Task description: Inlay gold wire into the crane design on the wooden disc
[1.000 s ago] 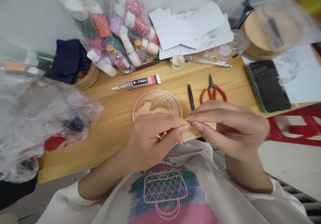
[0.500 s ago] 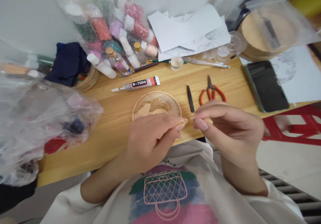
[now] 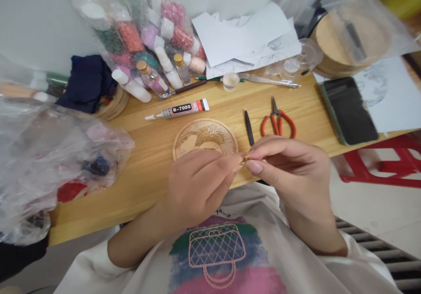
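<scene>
My left hand (image 3: 197,184) and my right hand (image 3: 289,171) meet fingertip to fingertip over the near edge of the wooden table (image 3: 148,153). Both pinch a tiny gold-coloured piece (image 3: 245,159) between thumb and forefinger; I cannot make out what it is. Just behind my left hand lies a round engraved wooden disc (image 3: 205,136), partly hidden by my fingers. Black tweezers (image 3: 248,126) and red-handled snips (image 3: 278,120) lie beyond my right hand.
A B-7000 glue tube (image 3: 179,109) lies behind the disc. Bottles and bagged beads (image 3: 148,44) stand at the back, with white papers (image 3: 243,39), a phone (image 3: 348,109) at the right, and a crumpled plastic bag (image 3: 49,153) at the left. A red stool (image 3: 378,166) stands right.
My fingertips, slightly apart half a second ago, have come back together on the small gold piece. Both hands have shifted a little.
</scene>
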Action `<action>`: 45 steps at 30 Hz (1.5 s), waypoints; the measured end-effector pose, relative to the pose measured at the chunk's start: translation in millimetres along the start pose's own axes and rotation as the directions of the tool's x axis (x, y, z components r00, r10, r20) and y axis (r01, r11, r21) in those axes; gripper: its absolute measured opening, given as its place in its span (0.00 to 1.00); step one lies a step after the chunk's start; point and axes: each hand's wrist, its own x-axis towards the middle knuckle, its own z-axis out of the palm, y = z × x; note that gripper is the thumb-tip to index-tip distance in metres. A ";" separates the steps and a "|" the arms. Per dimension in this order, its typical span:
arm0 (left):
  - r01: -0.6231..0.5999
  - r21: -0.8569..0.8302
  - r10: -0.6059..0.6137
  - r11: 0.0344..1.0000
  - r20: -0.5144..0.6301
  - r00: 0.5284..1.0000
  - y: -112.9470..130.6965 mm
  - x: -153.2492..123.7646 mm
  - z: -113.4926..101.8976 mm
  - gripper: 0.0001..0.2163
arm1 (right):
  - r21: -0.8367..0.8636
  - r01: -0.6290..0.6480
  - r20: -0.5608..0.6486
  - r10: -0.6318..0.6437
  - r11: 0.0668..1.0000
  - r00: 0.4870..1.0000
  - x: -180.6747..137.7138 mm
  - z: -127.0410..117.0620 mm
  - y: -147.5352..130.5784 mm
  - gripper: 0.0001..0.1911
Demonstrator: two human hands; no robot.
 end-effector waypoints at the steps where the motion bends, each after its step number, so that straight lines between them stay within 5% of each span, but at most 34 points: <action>1: -0.002 0.003 0.002 1.000 0.003 1.000 0.2 0.3 -0.2 0.07 | 0.015 -0.007 0.000 0.007 1.000 1.000 -0.5 0.5 0.2 0.10; 19: -0.035 -0.126 0.050 0.991 0.119 0.992 -1.1 9.9 -8.3 0.10 | 0.056 0.032 0.179 -0.042 0.998 0.983 2.1 -8.0 4.2 0.06; 32: 0.154 -0.382 -0.124 0.911 0.102 0.987 6.4 9.2 -5.9 0.08 | 0.089 0.168 0.122 -0.179 0.982 0.976 1.2 -2.7 9.8 0.03; 45: 0.006 -0.123 0.005 0.992 0.091 0.996 4.6 6.8 -8.5 0.09 | 0.030 0.143 0.077 -0.145 0.989 0.986 -0.6 -2.7 10.1 0.03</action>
